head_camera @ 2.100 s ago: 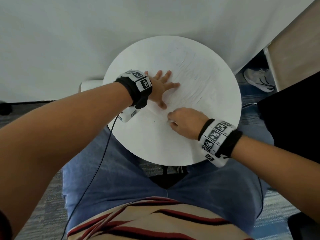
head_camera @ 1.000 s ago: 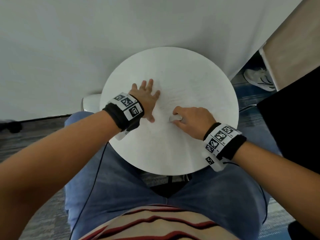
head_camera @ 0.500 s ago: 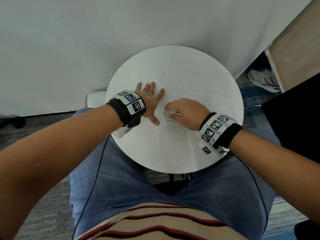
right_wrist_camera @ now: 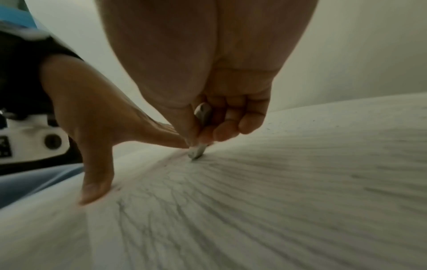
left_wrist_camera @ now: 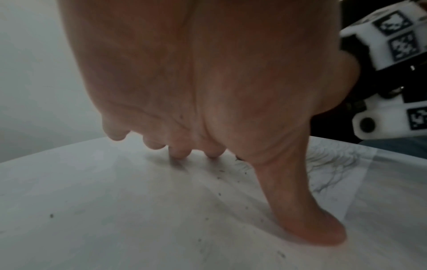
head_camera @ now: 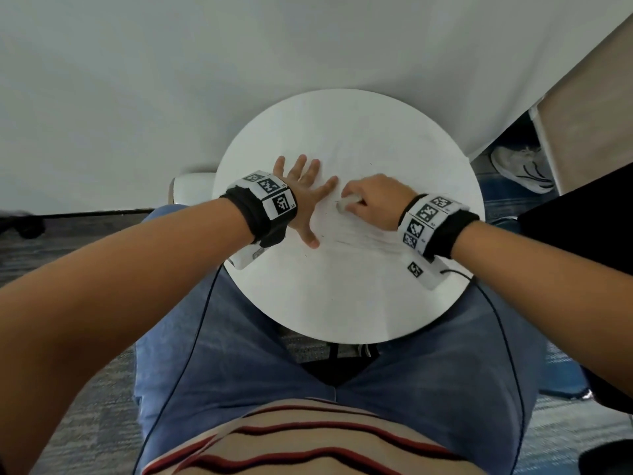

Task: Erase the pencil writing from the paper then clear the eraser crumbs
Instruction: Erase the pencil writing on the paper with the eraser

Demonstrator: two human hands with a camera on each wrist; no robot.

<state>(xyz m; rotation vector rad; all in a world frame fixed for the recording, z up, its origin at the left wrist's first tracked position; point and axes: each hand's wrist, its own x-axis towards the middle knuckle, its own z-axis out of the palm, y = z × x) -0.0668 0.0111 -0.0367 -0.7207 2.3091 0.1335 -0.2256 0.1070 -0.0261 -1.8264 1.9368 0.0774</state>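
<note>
A white sheet of paper [head_camera: 370, 159] with faint grey pencil marks lies on the round white table [head_camera: 342, 303]. My left hand [head_camera: 303, 197] presses flat on it, fingers spread, thumb stretched toward me. Just to its right my right hand [head_camera: 371, 204] pinches a small white eraser [head_camera: 342, 205], whose tip touches the paper. In the right wrist view the eraser [right_wrist_camera: 199, 146] sits between thumb and curled fingers, over smeared pencil lines [right_wrist_camera: 254, 182]. In the left wrist view dark eraser crumbs [left_wrist_camera: 219, 184] dot the paper around the left hand [left_wrist_camera: 208, 109].
The table stands over my lap, with a white wall behind it. A white shoe [head_camera: 520, 169] lies on the floor at the right, beside a dark object [head_camera: 582, 252]. Thin black cables run from both wrist bands across my jeans.
My right hand with the eraser has slid left and away from me, ending close to the left index finger. The left hand stays pressed on the paper throughout.
</note>
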